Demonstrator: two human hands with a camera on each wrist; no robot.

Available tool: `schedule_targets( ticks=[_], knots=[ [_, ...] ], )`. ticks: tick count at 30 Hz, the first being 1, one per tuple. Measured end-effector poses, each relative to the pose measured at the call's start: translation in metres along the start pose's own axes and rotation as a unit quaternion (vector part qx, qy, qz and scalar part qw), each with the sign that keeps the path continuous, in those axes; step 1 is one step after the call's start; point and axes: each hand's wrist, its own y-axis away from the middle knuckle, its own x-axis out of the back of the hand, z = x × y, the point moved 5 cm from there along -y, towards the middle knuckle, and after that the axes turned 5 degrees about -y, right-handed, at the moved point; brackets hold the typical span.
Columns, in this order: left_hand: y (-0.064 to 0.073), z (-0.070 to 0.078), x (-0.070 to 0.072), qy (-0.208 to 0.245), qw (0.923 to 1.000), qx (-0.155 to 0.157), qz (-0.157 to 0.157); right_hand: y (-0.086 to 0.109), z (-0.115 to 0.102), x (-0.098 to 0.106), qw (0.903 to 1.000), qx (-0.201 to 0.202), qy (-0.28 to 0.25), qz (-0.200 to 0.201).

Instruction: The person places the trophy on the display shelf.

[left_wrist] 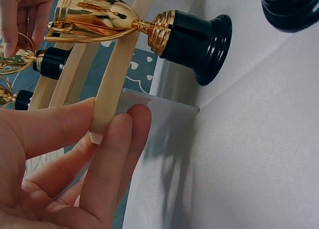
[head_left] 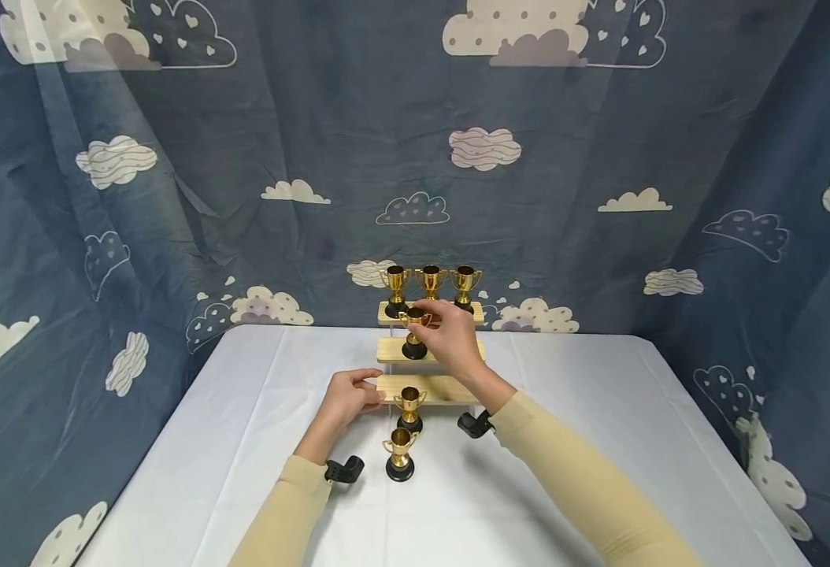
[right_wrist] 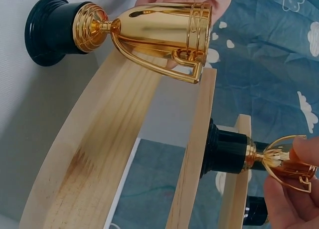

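Observation:
My right hand (head_left: 452, 337) pinches the cup of a small gold trophy (head_left: 414, 348) with a black base. That base (right_wrist: 227, 146) meets the middle step of a three-tier wooden stand (head_left: 450, 387) in the right wrist view. At the stand's left end, my left hand (head_left: 346, 399) grips the lowest board (left_wrist: 115, 74) between thumb and fingers. Three like trophies (head_left: 395, 285) stand in a row on the top step. In front of the stand, two more stand upright on the table, a nearer trophy (head_left: 400, 454) and a farther trophy (head_left: 409, 403) close to the lowest board.
A white cloth covers the table (head_left: 259, 441). Behind and at both sides hangs a blue-grey curtain (head_left: 358, 118) with a cloud pattern. Clear supports (left_wrist: 159, 100) hold up the boards. Each wrist wears a black camera band (head_left: 344, 470).

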Motion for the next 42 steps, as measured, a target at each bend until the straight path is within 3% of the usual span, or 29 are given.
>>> schedule_targets(
  ticks=[10, 36, 42],
  knots=[
    [0.000, 0.002, 0.001, -0.008, 0.9999, -0.011, 0.003, -0.004, -0.001, -0.003, 0.9996, 0.024, 0.015, 0.003],
    [0.000, 0.002, -0.004, 0.007, 1.0000, -0.001, -0.004, -0.004, 0.007, 0.000, 0.9999, -0.004, -0.009, -0.012],
    [0.001, 0.001, 0.000, 0.004, 1.0000, 0.006, -0.002, -0.001, 0.010, 0.001, 0.9996, 0.004, -0.024, -0.011]
  ],
)
